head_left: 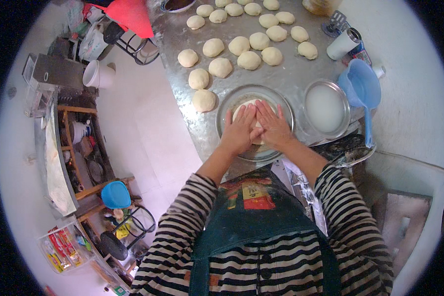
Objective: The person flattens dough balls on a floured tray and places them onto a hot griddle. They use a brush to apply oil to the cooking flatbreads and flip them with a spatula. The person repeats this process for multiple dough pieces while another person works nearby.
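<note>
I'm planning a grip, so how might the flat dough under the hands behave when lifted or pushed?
The dough is probably soft and floppy, lying flattened beneath the left hand and right hand. Lifted by one edge, it may sag, looking broader and flatter than the dough balls nearby. It seems unlikely to roll, lying flat in the round pan.

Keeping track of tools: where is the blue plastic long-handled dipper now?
The blue plastic dipper is on the head view's right, just right of the round metal bowl with whitish contents.
</note>
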`<state>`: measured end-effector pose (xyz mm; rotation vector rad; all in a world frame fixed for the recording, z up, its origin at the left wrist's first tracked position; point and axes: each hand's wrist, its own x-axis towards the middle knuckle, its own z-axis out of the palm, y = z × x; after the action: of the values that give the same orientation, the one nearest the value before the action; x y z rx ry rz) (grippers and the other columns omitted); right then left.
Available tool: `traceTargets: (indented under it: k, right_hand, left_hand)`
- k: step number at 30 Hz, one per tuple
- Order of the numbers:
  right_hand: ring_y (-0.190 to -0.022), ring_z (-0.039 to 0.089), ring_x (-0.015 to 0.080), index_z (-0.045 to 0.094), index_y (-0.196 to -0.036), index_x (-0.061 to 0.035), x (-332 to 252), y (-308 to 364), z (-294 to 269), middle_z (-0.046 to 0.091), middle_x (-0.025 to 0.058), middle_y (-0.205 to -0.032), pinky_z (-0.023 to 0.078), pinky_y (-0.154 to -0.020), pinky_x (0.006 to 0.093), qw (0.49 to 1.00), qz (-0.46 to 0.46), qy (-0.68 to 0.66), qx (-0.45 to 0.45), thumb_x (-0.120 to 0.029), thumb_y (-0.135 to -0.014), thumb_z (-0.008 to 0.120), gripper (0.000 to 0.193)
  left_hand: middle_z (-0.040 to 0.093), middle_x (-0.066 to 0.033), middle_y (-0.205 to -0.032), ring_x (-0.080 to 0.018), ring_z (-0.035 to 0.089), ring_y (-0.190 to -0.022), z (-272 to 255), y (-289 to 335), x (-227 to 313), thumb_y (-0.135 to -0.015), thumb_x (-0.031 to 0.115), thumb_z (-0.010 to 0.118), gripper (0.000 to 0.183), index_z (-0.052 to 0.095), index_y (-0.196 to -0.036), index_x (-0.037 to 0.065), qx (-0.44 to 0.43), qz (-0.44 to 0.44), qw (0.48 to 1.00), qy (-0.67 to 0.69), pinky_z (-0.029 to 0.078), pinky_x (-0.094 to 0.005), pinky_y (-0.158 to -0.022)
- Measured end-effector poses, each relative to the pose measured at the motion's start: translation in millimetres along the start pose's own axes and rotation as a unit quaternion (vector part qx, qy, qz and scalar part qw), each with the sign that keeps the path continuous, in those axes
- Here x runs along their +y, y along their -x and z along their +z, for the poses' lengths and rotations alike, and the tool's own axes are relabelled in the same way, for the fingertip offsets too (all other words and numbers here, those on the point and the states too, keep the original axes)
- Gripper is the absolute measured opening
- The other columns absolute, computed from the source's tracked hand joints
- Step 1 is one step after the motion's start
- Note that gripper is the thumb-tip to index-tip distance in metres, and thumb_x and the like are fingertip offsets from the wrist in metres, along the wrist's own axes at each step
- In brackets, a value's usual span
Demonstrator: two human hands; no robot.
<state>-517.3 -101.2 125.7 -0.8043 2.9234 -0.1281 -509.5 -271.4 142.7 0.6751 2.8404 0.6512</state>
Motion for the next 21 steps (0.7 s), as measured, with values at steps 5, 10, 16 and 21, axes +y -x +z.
traceTargets:
  k: [5, 10, 16, 21]
  right_hand:
    - [-0.134, 0.019, 0.0277, 0.030, -0.136, -0.0052, -2, -47, -25, 0.023, 0.0143, -0.144, 0.015, -0.105, 0.0519, 0.995, 0.055, 0.049, 0.061, -0.037, -0.088, 0.041, 0.059]
    - [-0.134, 0.019, 0.0271, 0.029, -0.136, -0.0048, -53, -42, -5, 0.022, 0.0106, -0.145, 0.015, -0.106, 0.0511, 0.997, -0.051, -0.038, 0.047, -0.035, -0.089, 0.037, 0.056]
    - [-0.135, 0.016, 0.0272, 0.024, -0.138, -0.0071, -14, 50, -17, 0.021, 0.0112, -0.145, 0.015, -0.107, 0.0482, 0.986, 0.163, 0.010, 0.041, -0.029, -0.087, 0.044, 0.059]
    - [-0.133, 0.020, 0.0322, 0.028, -0.137, -0.0070, -57, 128, -37, 0.020, 0.0160, -0.144, 0.023, -0.104, 0.0496, 0.964, 0.169, -0.147, 0.144, -0.025, -0.079, 0.058, 0.067]
  left_hand:
    - [0.037, -0.0108, -0.137, -0.0258, 0.029, -0.130, -13, 47, 5, -0.084, 0.043, 0.051, 0.057, 0.041, -0.128, 0.010, -0.021, 0.002, 0.999, 0.032, 0.020, -0.0491, -0.104]
    - [0.060, -0.0162, -0.101, -0.0346, 0.054, -0.098, -24, 38, -17, -0.083, 0.024, 0.057, 0.026, 0.059, -0.097, 0.003, -0.014, -0.155, 0.965, 0.212, 0.041, -0.0397, -0.086]
    - [0.060, -0.0197, -0.095, -0.0378, 0.057, -0.086, -7, -34, -11, -0.080, 0.028, 0.059, 0.030, 0.059, -0.094, 0.001, 0.175, -0.049, 0.977, 0.108, 0.044, -0.0441, -0.079]
    - [0.062, -0.0242, -0.089, -0.0393, 0.058, -0.087, -26, -49, -16, -0.082, 0.051, 0.047, 0.055, 0.064, -0.084, -0.001, -0.124, -0.048, 0.989, -0.068, 0.046, -0.0472, -0.075]
